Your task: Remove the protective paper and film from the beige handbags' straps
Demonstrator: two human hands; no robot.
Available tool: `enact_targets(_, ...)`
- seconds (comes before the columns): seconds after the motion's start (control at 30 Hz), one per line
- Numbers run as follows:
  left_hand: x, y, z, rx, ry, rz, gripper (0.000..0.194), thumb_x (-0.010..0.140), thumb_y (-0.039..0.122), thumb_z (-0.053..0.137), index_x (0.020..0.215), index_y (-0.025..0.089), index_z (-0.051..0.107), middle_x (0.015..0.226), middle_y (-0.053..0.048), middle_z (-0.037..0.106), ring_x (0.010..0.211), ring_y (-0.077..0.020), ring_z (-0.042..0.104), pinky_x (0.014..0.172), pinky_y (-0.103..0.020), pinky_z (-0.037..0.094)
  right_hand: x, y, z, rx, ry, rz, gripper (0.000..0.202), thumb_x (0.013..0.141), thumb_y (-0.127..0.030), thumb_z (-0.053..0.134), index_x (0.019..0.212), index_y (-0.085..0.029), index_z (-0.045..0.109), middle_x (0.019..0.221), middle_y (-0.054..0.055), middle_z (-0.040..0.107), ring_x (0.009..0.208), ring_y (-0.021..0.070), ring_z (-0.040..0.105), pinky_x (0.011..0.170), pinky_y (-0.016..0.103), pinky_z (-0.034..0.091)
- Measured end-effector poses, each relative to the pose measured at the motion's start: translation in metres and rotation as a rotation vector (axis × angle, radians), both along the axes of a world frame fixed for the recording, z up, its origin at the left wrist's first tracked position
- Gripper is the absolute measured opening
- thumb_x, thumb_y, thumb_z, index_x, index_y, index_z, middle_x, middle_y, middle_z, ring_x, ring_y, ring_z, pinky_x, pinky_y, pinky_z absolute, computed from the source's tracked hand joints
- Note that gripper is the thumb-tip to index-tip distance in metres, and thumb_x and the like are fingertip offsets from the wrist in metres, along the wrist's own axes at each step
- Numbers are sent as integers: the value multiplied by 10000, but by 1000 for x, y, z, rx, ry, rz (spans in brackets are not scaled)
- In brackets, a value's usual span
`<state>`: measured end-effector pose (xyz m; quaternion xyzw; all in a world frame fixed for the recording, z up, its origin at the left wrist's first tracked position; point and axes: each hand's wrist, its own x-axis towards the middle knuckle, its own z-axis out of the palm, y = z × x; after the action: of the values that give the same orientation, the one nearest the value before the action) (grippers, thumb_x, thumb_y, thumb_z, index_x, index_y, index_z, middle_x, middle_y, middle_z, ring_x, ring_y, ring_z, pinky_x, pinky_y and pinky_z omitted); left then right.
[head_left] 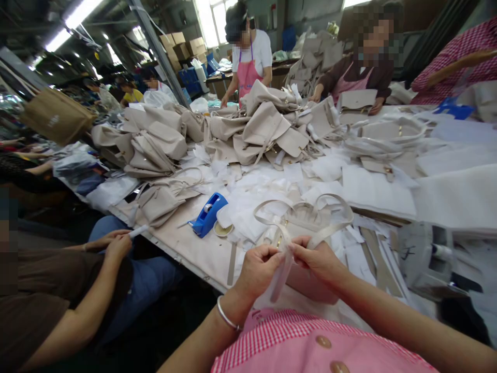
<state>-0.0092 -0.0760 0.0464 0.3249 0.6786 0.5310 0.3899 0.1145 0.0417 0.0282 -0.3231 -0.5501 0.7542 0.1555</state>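
A beige handbag [312,285] lies at the table's near edge, partly behind my forearms, with its straps [334,228] looping up in front of me. My left hand [259,267] pinches a thin, whitish translucent wrapping strip [280,274] at one of the straps. Close beside it, my right hand [319,260] is closed on the beige strap, thumb and fingers pressed together near the same strip. The strip hangs down between both hands. Exactly where strip and strap meet is hidden by my fingers.
A blue tape dispenser [209,215] stands left of the bag, by a small round dish [223,229]. Beige bags [256,129] are heaped across the table. White foam sheets [378,191] and a grey dispenser [421,256] lie right. A co-worker's hands [118,243] are at left.
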Motion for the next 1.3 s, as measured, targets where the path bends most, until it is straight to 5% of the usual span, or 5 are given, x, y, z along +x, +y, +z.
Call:
enact_targets(0.3,-4,-3,-1,-19,-41,9,234,812,332,677,658,156,666,592,30,526,591,-121,453,575,-266,353,22,6,10,98,-33,96,514,875,-657,541,818,-157,649,815,78,678,628,147,563,556,254,425)
enact_targets(0.5,-12,7,-11,54,37,-90,190,765,313,726,635,176,703,822,-35,637,849,-188,596,794,-298,468,36,-4,23,287,-94,565,648,942,-708,324,1065,-235,749,1138,88,678,1070,270,608,989,388,453)
enact_targets(0.77,15,-10,-13,51,-44,-91,301,853,422,646,988,156,687,807,-55,685,697,-169,612,626,-283,475,36,1,-10,382,-153,48,664,923,-730,347,1033,-208,744,1029,97,695,1004,256,620,928,360,491)
enact_targets(1.07,21,-21,-11,-24,-181,-269,154,888,293,555,798,183,615,657,-8,633,564,-138,588,541,-251,470,38,-1,-15,254,-114,147,562,852,-692,553,969,-180,751,739,70,643,694,201,601,611,290,491)
enact_targets(1.3,-54,-45,-45,-81,424,-74,211,956,319,510,934,182,669,788,-47,676,726,-171,640,712,-286,515,44,15,-24,39,-139,-40,453,816,-570,696,997,-155,721,611,34,572,590,152,530,524,246,408)
